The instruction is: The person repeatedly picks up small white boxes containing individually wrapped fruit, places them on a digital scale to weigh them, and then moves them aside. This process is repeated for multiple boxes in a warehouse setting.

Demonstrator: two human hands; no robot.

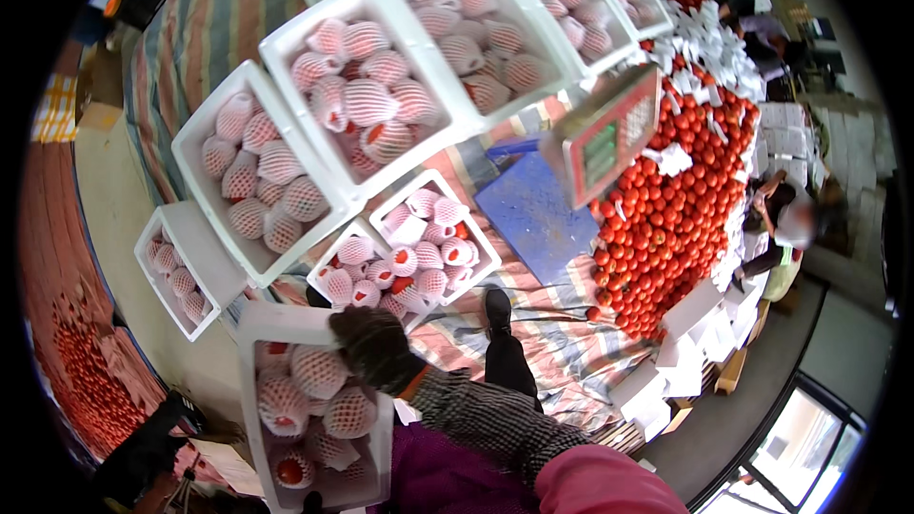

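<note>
A white foam box (314, 323) is held up close to me at lower left. Inside sit several red tomatoes in white foam net sleeves (318, 371). My right hand (375, 350), in a dark glove under a checked oversleeve, grips the box's far right corner. Of my left hand (312, 503) only a dark gloved tip shows, over the near end of the same box; the rest is out of view. Just beyond my right hand, two small foam boxes (493, 260) of netted tomatoes stand side by side on the striped tarpaulin (550, 343).
Larger foam boxes (357, 200) of netted tomatoes line the far left. A scale with a blue platform (535, 221) and a tilted display head (610, 135) stands ahead. Loose tomatoes (664, 228) are heaped to the right. People (767, 207) sit beyond, near white cartons (685, 357).
</note>
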